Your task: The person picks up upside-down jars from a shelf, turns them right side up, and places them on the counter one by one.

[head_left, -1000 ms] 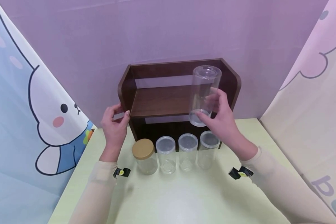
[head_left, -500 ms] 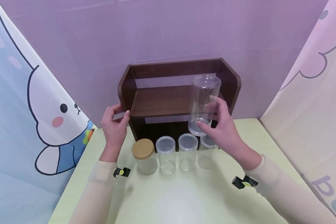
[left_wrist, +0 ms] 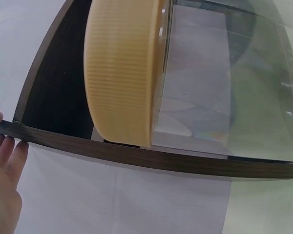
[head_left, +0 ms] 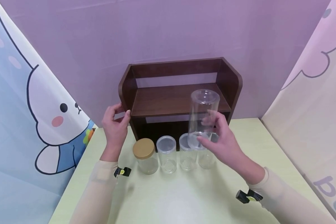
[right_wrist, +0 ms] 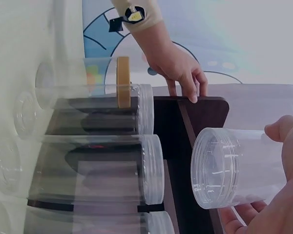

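My right hand holds a clear plastic jar in the air, thumb and fingers around its side. Its ridged end points down toward the table, as the right wrist view shows for this jar. In the head view it overlaps the two rightmost standing jars. My left hand pinches the front edge of the left side panel on a dark brown wooden shelf, thumb on one face and fingers on the other. Along the shelf's front stands a jar with a tan lid, beside clear-lidded jars.
The two-tier shelf stands at the back of a pale green table, against a purple cloth backdrop. Cartoon-printed cloths hang at the left and right. The standing jars form a tight row before the lower tier.
My right hand has lowered the clear jar from in front of the upper tier to the level of the standing jars' lids. My left hand has stayed on the shelf's side panel.
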`<move>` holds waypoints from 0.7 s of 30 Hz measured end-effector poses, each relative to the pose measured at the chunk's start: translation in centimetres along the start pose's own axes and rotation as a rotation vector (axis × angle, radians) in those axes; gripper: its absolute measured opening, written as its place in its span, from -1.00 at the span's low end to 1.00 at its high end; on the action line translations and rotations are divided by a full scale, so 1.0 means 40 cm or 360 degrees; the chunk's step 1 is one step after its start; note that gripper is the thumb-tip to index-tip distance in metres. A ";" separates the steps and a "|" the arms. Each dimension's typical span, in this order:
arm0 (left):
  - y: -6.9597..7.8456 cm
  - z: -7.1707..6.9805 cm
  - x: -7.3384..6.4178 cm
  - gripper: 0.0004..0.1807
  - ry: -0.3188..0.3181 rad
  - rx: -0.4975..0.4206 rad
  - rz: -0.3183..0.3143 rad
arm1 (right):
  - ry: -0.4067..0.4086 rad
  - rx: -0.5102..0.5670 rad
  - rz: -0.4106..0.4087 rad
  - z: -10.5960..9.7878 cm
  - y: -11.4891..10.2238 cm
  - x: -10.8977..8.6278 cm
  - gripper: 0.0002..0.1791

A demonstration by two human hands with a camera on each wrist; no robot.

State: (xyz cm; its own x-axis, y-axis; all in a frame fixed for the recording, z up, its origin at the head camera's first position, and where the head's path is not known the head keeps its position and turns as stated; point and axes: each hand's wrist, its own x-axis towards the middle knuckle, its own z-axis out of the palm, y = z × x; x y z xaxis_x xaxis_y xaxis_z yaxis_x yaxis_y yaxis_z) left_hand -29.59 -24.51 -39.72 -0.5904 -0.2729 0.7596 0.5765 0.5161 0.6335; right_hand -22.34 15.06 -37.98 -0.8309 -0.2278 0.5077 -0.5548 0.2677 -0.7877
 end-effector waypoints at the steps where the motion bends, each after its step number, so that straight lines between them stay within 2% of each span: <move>1: 0.001 0.000 0.000 -0.67 0.0001 -0.0003 -0.0001 | -0.0002 -0.0003 -0.0011 0.001 0.001 -0.005 -0.05; 21: -0.005 0.006 -0.002 -0.66 0.0011 0.0026 -0.0016 | -0.0092 -0.0023 -0.0192 0.032 0.046 -0.094 0.04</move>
State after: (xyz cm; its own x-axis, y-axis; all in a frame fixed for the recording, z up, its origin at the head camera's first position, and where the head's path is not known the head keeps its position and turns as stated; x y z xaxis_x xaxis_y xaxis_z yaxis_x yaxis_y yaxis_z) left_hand -29.78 -24.40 -39.92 -0.5924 -0.2835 0.7541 0.5610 0.5266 0.6387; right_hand -20.17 15.20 -41.78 -0.7543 -0.3124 0.5775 -0.6516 0.2483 -0.7168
